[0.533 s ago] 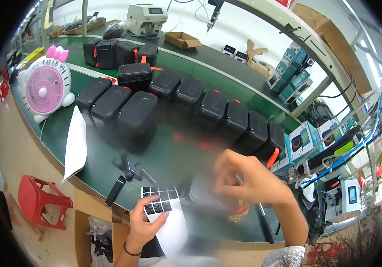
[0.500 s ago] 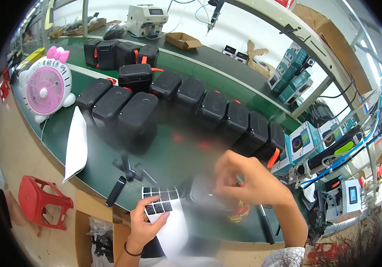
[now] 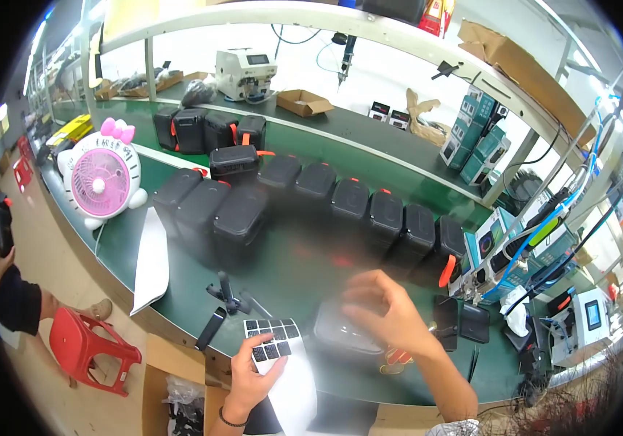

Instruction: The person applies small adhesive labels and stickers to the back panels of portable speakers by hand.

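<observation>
My left hand (image 3: 252, 378) pinches a white backing sheet (image 3: 293, 389) that carries rows of black rectangular labels (image 3: 271, 336). My right hand (image 3: 387, 312) hovers over a black rounded box-shaped unit (image 3: 337, 327) lying on the green table. Its thumb and fingers are bent but apart, and nothing shows between them. A hazy patch blurs the unit and the table's middle. Red-and-gold tags (image 3: 397, 358) lie beneath my right wrist. Left of the labels are a black strap-like piece (image 3: 211, 328) and small black parts (image 3: 228, 296).
Black box-shaped units (image 3: 350, 200), several with red straps, line the table's far side. A pink fan (image 3: 100, 183) and white sheet (image 3: 151, 261) stand left. Teal boxes (image 3: 496, 229) are right. A red stool (image 3: 93, 345), an open carton (image 3: 173, 360) and a co-worker's hand (image 3: 2, 261) are lower left.
The view has shifted, moving the scene rightward and down at left. My right hand's fingers have spread from a closer curl. A co-worker has come into view at left.
</observation>
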`<action>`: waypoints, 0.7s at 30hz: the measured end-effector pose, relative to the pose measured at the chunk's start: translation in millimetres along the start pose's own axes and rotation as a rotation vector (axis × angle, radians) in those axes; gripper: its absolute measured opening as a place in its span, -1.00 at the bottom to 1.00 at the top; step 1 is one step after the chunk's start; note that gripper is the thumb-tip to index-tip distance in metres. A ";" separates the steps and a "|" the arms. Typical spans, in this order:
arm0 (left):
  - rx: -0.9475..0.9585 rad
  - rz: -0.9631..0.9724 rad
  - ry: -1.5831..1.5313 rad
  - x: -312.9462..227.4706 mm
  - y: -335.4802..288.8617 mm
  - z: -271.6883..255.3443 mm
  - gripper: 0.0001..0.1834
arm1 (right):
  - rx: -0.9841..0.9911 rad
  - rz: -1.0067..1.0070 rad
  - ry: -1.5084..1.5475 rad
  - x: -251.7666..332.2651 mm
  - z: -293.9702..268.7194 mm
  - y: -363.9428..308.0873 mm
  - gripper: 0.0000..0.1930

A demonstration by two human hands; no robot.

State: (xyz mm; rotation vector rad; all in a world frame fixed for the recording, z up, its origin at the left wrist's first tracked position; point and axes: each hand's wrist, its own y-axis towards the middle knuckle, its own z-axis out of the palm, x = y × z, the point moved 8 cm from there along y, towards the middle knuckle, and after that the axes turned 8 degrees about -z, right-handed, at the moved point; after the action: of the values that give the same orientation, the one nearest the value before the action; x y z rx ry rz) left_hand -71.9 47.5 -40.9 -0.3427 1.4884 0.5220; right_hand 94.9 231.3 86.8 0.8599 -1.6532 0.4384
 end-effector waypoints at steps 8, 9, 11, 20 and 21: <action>-0.031 0.014 0.021 -3.3 -4.0 -1.4 -0.43 | 0.050 -0.114 -0.065 9.7 5.4 -1.8 -0.54; -0.034 0.005 0.015 -4.8 -5.6 -0.4 -0.43 | 0.037 -0.138 -0.059 12.1 3.2 -3.4 -0.54; -0.061 0.009 0.000 -7.2 -7.5 -4.6 -0.42 | 0.022 -0.156 -0.049 14.4 2.6 -4.6 -0.55; -0.005 0.055 0.011 -66.2 22.9 -19.6 -0.12 | 0.042 -0.210 -0.317 18.2 -0.6 -33.9 -0.04; 0.034 0.038 0.025 -68.5 30.7 -15.7 -0.09 | 0.030 -0.221 -0.442 21.5 1.4 -41.5 0.02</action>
State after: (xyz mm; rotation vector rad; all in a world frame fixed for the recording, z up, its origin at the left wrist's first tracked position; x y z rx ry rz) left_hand -101.7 57.1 29.2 -0.2956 1.5283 0.5236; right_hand 123.0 196.4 100.3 1.2104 -1.9250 0.1219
